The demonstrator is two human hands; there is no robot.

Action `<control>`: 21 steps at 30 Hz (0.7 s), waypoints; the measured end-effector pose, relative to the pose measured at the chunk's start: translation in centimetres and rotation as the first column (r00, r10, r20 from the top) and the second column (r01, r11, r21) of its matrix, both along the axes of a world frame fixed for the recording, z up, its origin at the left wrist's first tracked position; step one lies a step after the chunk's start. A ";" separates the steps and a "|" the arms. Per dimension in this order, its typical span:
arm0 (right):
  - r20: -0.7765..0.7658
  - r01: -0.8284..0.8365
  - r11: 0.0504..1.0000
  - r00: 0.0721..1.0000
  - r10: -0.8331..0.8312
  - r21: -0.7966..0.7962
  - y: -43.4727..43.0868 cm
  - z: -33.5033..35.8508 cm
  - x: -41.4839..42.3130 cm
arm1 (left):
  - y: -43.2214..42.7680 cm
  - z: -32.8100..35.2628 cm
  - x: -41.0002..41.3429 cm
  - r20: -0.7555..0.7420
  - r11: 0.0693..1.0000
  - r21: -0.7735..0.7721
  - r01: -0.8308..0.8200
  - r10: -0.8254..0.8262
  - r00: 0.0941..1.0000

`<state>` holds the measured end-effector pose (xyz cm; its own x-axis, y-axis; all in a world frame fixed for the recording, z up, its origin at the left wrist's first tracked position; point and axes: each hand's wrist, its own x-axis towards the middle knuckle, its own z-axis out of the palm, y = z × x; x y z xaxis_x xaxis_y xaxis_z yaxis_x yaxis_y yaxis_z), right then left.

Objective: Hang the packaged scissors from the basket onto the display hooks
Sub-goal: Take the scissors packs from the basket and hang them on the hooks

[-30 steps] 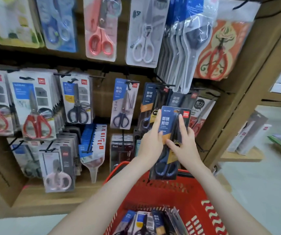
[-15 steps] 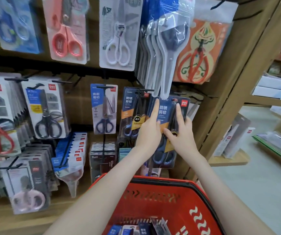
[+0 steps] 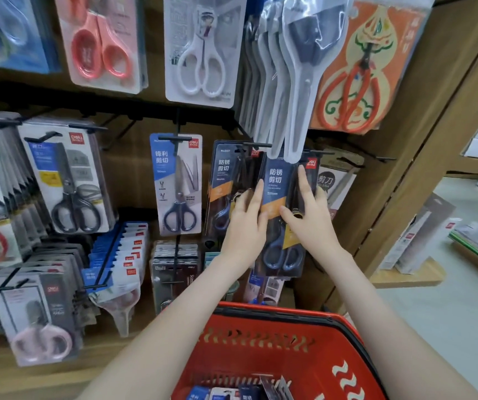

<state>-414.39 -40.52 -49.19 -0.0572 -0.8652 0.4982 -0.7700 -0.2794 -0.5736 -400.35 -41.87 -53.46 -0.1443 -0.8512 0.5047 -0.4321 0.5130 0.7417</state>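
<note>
Dark-blue card under clear plastic, head view. We hold the scissors pack upright against the display, its top edge level with a black hook and just right of a similar hung pack. Our left hand grips the pack's left edge, index finger straight up the front. Our right hand pinches the right edge between thumb and fingers, the index likewise extended. Tips of grey blister packs hanging above hide the pack's hang hole, so we cannot tell whether it is on the hook.

Change: one second ago the pack stood lower, just over the red basket. It has since been raised and carried in to the hook row, and both grips are unchanged. We judge the hanging step nearly complete, with seating and release outstanding. More packs remain in the basket, so the task is unfinished.
</note>
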 end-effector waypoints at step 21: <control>-0.042 0.080 0.997 0.996 -0.080 0.002 -0.7 -3.6 -0.3 | 0.4 -2.2 -1.7 0.016 0.994 0.098 0.051 -0.053 0.998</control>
